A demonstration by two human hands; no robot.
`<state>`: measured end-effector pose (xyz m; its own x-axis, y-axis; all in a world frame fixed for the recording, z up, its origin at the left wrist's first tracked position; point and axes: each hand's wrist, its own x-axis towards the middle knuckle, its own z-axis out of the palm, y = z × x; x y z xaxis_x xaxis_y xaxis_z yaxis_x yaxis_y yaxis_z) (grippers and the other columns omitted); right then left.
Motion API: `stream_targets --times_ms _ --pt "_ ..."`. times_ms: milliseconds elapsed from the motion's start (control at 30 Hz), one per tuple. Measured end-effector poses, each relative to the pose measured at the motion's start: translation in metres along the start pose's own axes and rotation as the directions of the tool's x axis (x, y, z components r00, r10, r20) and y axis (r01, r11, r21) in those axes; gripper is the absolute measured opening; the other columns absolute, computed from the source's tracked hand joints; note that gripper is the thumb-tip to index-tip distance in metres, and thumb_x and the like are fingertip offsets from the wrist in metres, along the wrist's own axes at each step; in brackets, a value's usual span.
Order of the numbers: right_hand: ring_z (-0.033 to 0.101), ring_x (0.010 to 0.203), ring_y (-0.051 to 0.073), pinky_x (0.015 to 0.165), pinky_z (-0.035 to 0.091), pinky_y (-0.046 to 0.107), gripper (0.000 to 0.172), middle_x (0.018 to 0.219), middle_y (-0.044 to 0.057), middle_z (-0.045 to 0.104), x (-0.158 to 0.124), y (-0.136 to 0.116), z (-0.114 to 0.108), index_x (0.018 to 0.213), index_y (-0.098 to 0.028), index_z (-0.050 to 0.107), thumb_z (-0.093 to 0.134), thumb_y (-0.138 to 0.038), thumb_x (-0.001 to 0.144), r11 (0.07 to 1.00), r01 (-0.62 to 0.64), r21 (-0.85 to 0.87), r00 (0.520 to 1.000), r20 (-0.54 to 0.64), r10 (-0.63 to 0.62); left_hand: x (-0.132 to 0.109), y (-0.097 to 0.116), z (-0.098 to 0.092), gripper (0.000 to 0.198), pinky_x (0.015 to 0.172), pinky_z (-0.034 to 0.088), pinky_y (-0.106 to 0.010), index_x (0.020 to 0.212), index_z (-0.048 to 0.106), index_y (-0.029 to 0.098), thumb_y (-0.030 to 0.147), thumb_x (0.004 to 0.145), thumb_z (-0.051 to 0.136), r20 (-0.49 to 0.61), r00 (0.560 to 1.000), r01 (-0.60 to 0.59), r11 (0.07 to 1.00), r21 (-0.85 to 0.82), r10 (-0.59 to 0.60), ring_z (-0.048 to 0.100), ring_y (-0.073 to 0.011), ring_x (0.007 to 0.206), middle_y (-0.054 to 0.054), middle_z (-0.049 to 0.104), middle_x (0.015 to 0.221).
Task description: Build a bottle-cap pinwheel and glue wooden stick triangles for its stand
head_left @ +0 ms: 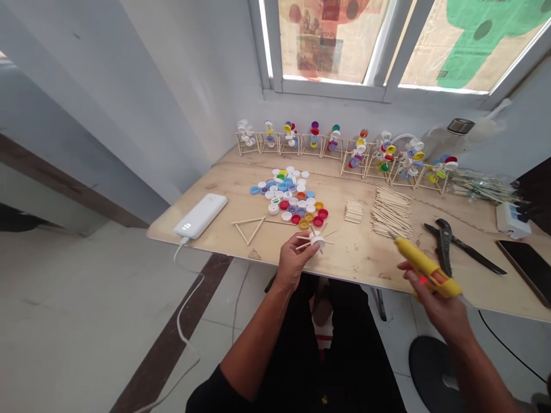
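Observation:
Near the table's front edge, my left hand (295,258) grips a white bottle cap hub (317,241) with several thin wooden sticks poking outward from it. My right hand (434,298) is wrapped round a yellow glue gun (424,264), raised over the right part of the table with its nozzle pointing up and left. Just beyond my left hand lies a spread of coloured bottle caps (293,195). A triangle of sticks (249,229) rests to the left of that hand. A pile of long wooden sticks (391,212) lies beyond the glue gun's nozzle, beside a small bundle of short sticks (353,211).
Along the wall stands a row of stick frames with cap wheels (314,137). Black pliers (451,244), a phone (527,267) and a white adapter (512,219) lie at right. A white power bank (201,215) with a cable sits at left, and a bottle (451,135) stands behind.

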<state>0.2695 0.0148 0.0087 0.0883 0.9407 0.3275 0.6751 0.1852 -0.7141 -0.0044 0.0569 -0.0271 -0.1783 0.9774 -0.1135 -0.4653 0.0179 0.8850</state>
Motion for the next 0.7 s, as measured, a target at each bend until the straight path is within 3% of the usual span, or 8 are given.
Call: stream_targets --times_ms 100,267,500,700 --pt "0.064 0.09 0.022 0.076 0.055 0.032 0.029 0.101 0.008 0.068 -0.006 -0.023 0.023 0.102 -0.019 0.064 0.057 -0.041 0.083 0.983 -0.062 0.171 0.984 0.175 0.032 -0.002 0.003 0.0 0.041 0.079 0.051 -0.031 0.092 0.064 0.016 0.03 0.057 0.08 0.004 1.0 -0.013 0.997 0.071 0.012 0.068 -0.0189 0.081 -0.004 0.071 0.084" --pt "0.063 0.091 0.021 0.075 0.052 0.03 0.026 0.102 0.008 0.066 -0.011 -0.044 0.05 0.104 -0.02 0.061 0.059 -0.034 0.083 0.955 -0.054 0.292 0.975 0.222 -0.012 -0.002 0.002 -0.003 0.04 0.083 0.052 -0.034 0.095 0.064 0.018 0.033 0.061 0.078 0.019 0.995 -0.098 0.979 0.18 0.096 0.068 -0.0193 0.084 -0.003 0.071 0.085" --pt "0.059 0.084 0.019 0.076 0.046 0.031 0.016 0.09 0.005 0.062 -0.017 -0.053 0.064 0.093 -0.02 0.059 0.054 -0.033 0.086 0.984 -0.001 0.179 0.972 0.233 -0.041 0.001 -0.007 -0.008 0.038 0.086 0.052 -0.036 0.098 0.064 0.018 0.035 0.066 0.075 0.072 0.977 -0.212 0.932 0.295 0.199 0.068 -0.0211 0.09 -0.007 0.071 0.097" --pt "0.052 0.067 0.014 0.063 0.04 0.027 0.012 0.075 0.0 0.055 -0.018 -0.065 0.065 0.081 -0.021 0.053 0.051 -0.031 0.087 0.993 0.077 0.089 0.971 0.22 -0.094 0.001 -0.01 -0.012 0.038 0.087 0.052 -0.036 0.101 0.063 0.018 0.034 0.069 0.073 0.103 0.972 -0.236 0.912 0.337 0.213 0.067 -0.0219 0.094 -0.008 0.069 0.102"
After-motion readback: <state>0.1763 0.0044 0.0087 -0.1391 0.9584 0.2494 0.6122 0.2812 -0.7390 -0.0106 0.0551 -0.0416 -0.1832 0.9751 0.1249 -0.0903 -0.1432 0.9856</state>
